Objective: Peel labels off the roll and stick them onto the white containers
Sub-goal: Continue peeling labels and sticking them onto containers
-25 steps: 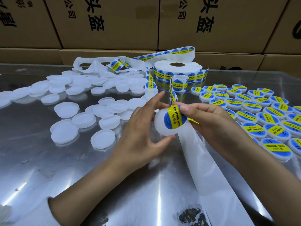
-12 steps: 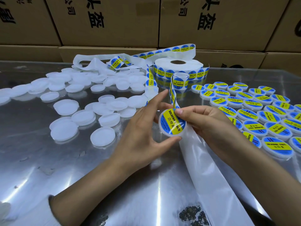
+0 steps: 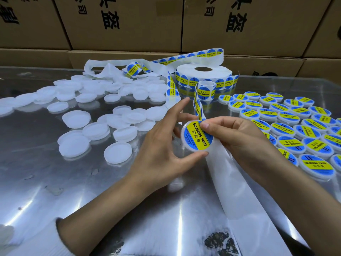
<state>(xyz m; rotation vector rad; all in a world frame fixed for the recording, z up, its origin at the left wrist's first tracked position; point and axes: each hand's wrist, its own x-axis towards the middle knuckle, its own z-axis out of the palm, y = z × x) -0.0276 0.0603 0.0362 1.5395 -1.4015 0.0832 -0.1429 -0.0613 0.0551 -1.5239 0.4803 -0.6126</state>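
At the centre of the frame the left hand (image 3: 162,148) holds a round white container (image 3: 196,136) by its rim between thumb and fingers, above the shiny desk (image 3: 55,191). The right hand (image 3: 238,139) presses the blue-and-yellow label (image 3: 198,135) onto it with the thumb. The label roll (image 3: 203,73) sits at upper centre, labelled containers (image 3: 295,126) fill the right, and plain ones (image 3: 103,115) the left.

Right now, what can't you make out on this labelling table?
Head view only:
- Held container: back face hidden; right hand covers the label's upper right edge.
- Small print on the label roll: too small.
- Cardboard boxes: lettering cut off by the top edge.
- Left hand: its fingers behind the container are hidden.
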